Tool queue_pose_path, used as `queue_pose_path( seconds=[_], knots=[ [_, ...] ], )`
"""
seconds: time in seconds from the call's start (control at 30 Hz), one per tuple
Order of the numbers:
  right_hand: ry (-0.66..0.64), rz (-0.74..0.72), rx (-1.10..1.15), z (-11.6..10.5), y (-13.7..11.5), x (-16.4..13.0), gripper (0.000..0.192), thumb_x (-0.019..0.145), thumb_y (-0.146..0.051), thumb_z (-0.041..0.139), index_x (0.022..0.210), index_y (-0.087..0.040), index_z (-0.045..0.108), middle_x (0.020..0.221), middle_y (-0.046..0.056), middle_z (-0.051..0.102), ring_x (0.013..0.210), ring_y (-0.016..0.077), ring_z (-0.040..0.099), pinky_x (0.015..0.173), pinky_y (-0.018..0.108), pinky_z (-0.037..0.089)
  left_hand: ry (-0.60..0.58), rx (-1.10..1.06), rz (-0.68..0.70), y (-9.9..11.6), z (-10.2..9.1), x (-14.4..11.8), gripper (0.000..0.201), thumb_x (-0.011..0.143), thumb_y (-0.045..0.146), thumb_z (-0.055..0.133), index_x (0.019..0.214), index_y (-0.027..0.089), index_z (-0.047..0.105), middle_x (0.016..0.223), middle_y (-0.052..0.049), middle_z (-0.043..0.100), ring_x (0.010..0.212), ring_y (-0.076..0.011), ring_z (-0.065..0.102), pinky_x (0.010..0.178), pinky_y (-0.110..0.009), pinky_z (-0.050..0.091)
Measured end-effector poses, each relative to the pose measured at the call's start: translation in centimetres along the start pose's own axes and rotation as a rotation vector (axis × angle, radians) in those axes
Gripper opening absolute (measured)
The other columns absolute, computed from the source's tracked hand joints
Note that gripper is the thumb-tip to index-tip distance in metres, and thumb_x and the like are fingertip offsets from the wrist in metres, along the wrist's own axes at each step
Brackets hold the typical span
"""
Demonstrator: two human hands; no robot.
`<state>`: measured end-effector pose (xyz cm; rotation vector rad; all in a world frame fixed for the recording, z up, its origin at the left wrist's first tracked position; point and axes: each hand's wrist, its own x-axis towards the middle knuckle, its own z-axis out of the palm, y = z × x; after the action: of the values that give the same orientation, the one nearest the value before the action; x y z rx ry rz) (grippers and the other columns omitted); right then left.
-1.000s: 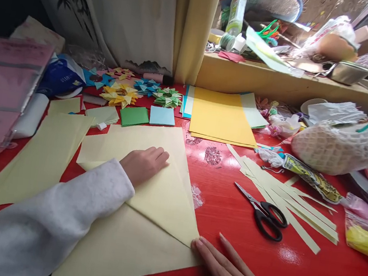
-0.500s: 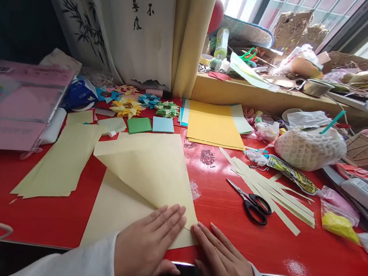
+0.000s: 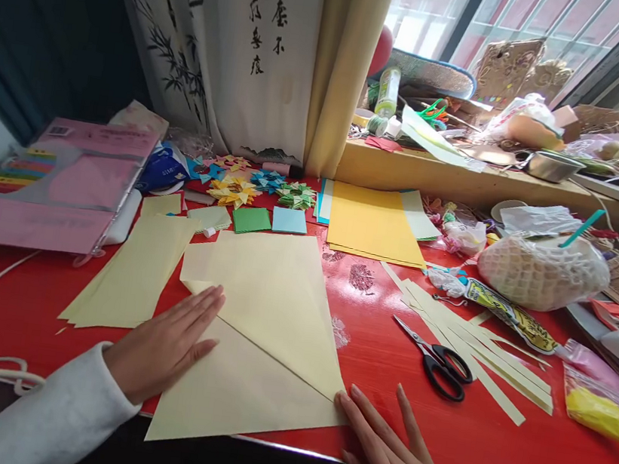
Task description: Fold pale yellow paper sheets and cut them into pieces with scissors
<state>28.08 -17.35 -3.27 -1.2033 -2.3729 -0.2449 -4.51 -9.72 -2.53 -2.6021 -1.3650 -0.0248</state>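
A large pale yellow sheet of paper [image 3: 244, 383] lies on the red table, its near edge overhanging the table front. One part is folded over, with a slanting edge running from the left side down to the right. My left hand [image 3: 172, 343] lies flat with straight fingers on the left end of that slanting edge. At the right end, the fingertips of my right hand [image 3: 395, 449] touch the paper's corner, fingers stretched out and thumb under the palm. Black-handled scissors [image 3: 440, 363] lie to the right, apart from both hands.
Pale yellow strips [image 3: 488, 347] lie beyond the scissors. A stack of cut paper [image 3: 132, 277] is at left, near a pink packet [image 3: 80, 194]. Folded paper stars [image 3: 235, 192], small green squares [image 3: 251, 220] and orange sheets [image 3: 376, 222] sit behind. A netted coconut-like object [image 3: 544, 270] stands at right.
My left hand has slid from the right end of the fold to its left end, and the flap now lies flatter. My right hand stays at the corner. The view has shifted slightly.
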Motion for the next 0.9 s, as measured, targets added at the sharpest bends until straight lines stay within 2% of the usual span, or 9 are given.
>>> queue_pose_path(
  seconds=[0.17, 0.3, 0.37, 0.47, 0.57, 0.67, 0.73, 0.8, 0.9],
  knots=[
    [-0.001, -0.104, -0.107, -0.6, 0.7, -0.4, 0.039, 0.084, -0.02, 0.04, 0.121, -0.01, 0.04, 0.105, 0.004, 0.06, 0.101, 0.0174, 0.053, 0.105, 0.045, 0.003, 0.096, 0.066, -0.117, -0.9, 0.5, -0.6, 0.06, 0.083, 0.042, 0.031, 0.129, 0.004, 0.026, 0.133, -0.016, 0.03, 0.121, -0.0246, 0.029, 0.098, -0.04, 0.03],
    [0.018, -0.024, -0.07, -0.5, 0.8, -0.8, 0.035, 0.086, -0.017, 0.035, 0.121, -0.012, 0.039, 0.105, 0.006, 0.06, 0.101, 0.0176, 0.053, 0.104, 0.049, 0.006, 0.156, 0.124, -0.215, -0.2, 0.3, -0.7, 0.057, 0.083, 0.039, 0.032, 0.12, -0.004, 0.039, 0.123, -0.024, 0.041, 0.114, -0.031, 0.039, 0.093, -0.046, 0.033],
    [0.007, -0.047, -0.061, -0.6, 0.6, -0.9, 0.034, 0.085, -0.017, 0.037, 0.119, -0.013, 0.041, 0.105, 0.007, 0.06, 0.101, 0.018, 0.053, 0.104, 0.049, 0.007, 0.176, 0.135, -0.251, 0.2, 0.1, -0.5, 0.054, 0.082, 0.037, 0.034, 0.115, -0.005, 0.044, 0.116, -0.026, 0.048, 0.109, -0.033, 0.044, 0.09, -0.047, 0.036],
    [0.036, -0.063, -0.03, -1.3, 0.2, -1.0, 0.032, 0.084, -0.016, 0.04, 0.116, -0.014, 0.044, 0.098, 0.006, 0.063, 0.094, 0.0176, 0.057, 0.104, 0.049, 0.008, 0.183, 0.128, -0.258, 0.4, -0.1, -0.3, 0.053, 0.082, 0.038, 0.035, 0.11, -0.005, 0.049, 0.108, -0.027, 0.053, 0.105, -0.0344, 0.048, 0.087, -0.047, 0.038],
    [0.076, -0.046, 0.064, -2.6, 0.5, -1.0, 0.025, 0.084, -0.017, 0.039, 0.106, -0.016, 0.051, 0.085, 0.002, 0.067, 0.083, 0.0153, 0.062, 0.105, 0.046, 0.008, 0.181, 0.127, -0.225, 0.2, -0.2, -0.3, 0.056, 0.081, 0.042, 0.035, 0.111, -0.003, 0.049, 0.111, -0.025, 0.052, 0.106, -0.0336, 0.047, 0.089, -0.046, 0.037],
    [0.002, -0.026, 0.08, -3.7, 2.9, -1.6, 0.024, 0.083, -0.02, 0.041, 0.104, -0.018, 0.053, 0.089, 0.001, 0.066, 0.08, 0.0138, 0.062, 0.106, 0.04, 0.016, 0.183, 0.119, -0.169, -0.1, -0.1, -0.4, 0.057, 0.081, 0.046, 0.033, 0.115, 0.002, 0.046, 0.119, -0.021, 0.047, 0.111, -0.0311, 0.042, 0.091, -0.046, 0.035],
    [0.003, 0.038, -0.016, -3.8, 5.9, -2.4, 0.031, 0.082, -0.021, 0.041, 0.113, -0.016, 0.047, 0.102, 0.004, 0.061, 0.092, 0.0161, 0.058, 0.1, 0.037, 0.03, 0.167, 0.113, -0.109, -0.3, 0.0, -0.4, 0.058, 0.081, 0.047, 0.034, 0.119, 0.005, 0.043, 0.123, -0.019, 0.044, 0.114, -0.0296, 0.039, 0.092, -0.044, 0.035],
    [0.001, 0.053, -0.156, -3.4, 9.3, -3.6, 0.038, 0.081, -0.024, 0.043, 0.118, -0.017, 0.043, 0.11, 0.006, 0.057, 0.097, 0.0188, 0.055, 0.09, 0.035, 0.04, 0.155, 0.11, -0.039, -0.6, 0.0, -0.4, 0.056, 0.081, 0.047, 0.035, 0.121, 0.008, 0.041, 0.125, -0.016, 0.043, 0.116, -0.0275, 0.037, 0.092, -0.042, 0.036],
    [-0.044, 0.176, -0.232, -2.3, 13.4, -5.1, 0.04, 0.082, -0.03, 0.04, 0.119, -0.015, 0.043, 0.112, 0.008, 0.055, 0.099, 0.0212, 0.055, 0.08, 0.034, 0.048, 0.168, 0.108, 0.086, -0.9, -0.4, -0.1, 0.05, 0.082, 0.043, 0.036, 0.121, 0.012, 0.042, 0.125, -0.012, 0.044, 0.116, -0.023, 0.039, 0.092, -0.037, 0.037]
  ],
)
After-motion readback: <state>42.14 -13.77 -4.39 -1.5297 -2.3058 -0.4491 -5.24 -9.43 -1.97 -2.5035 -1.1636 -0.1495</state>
